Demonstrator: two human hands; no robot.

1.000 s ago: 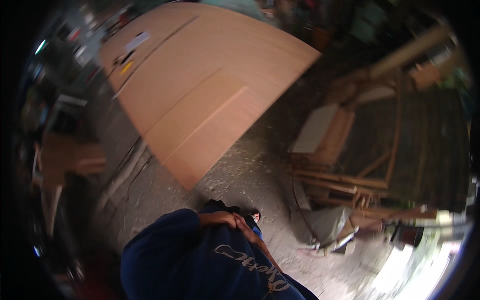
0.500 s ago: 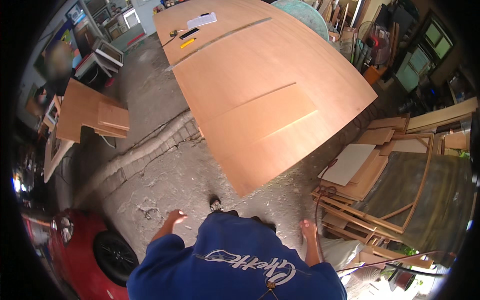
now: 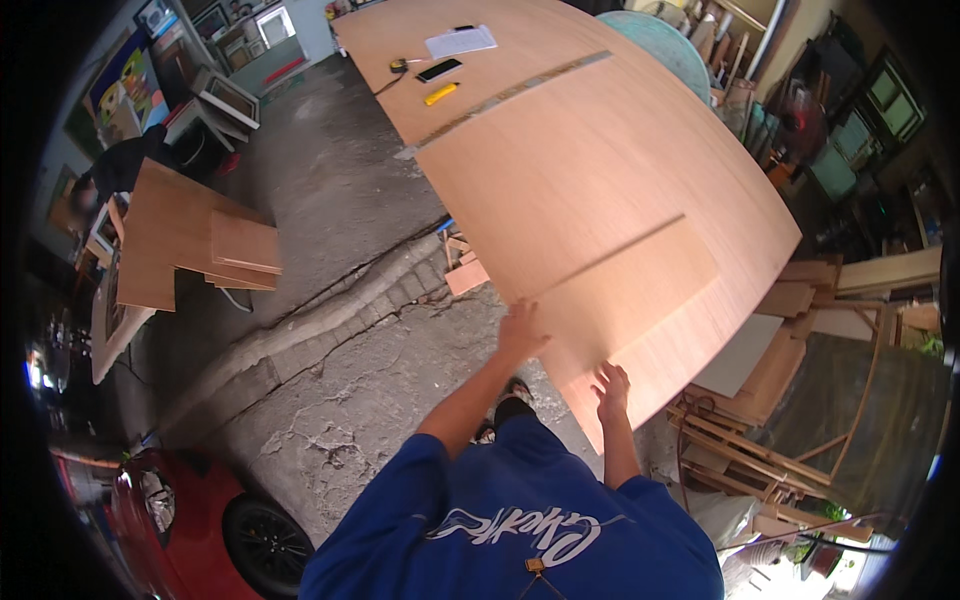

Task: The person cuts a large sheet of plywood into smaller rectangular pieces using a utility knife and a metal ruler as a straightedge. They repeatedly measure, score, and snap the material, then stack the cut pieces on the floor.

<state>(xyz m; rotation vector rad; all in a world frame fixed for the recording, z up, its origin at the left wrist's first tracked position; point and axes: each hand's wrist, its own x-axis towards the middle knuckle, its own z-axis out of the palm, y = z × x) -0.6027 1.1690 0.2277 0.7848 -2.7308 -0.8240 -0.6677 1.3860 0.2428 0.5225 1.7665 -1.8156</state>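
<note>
A large plywood sheet (image 3: 650,150) stretches out in front of me, and a smaller thin plywood panel (image 3: 640,285) lies flat on its near part. My left hand (image 3: 520,332) is at the left end of the small panel, fingers stretched and apart. By the panel's near edge is my right hand (image 3: 611,390), its fingers spread and slightly bent. Neither hand has anything gripped in it; whether the fingertips press on the wood I cannot tell.
On the sheet's far part lie a long straight strip (image 3: 515,97), a yellow cutter (image 3: 440,94), a black phone (image 3: 439,71), a tape measure (image 3: 399,66) and white paper (image 3: 461,40). Stacked boards (image 3: 740,360) stand right, a red car (image 3: 185,515) lower left. Another person (image 3: 125,165) bends at far left.
Both hands have come forward from beside my body to the small panel. I have stepped closer to the large sheet. The person at far left has bent down.
</note>
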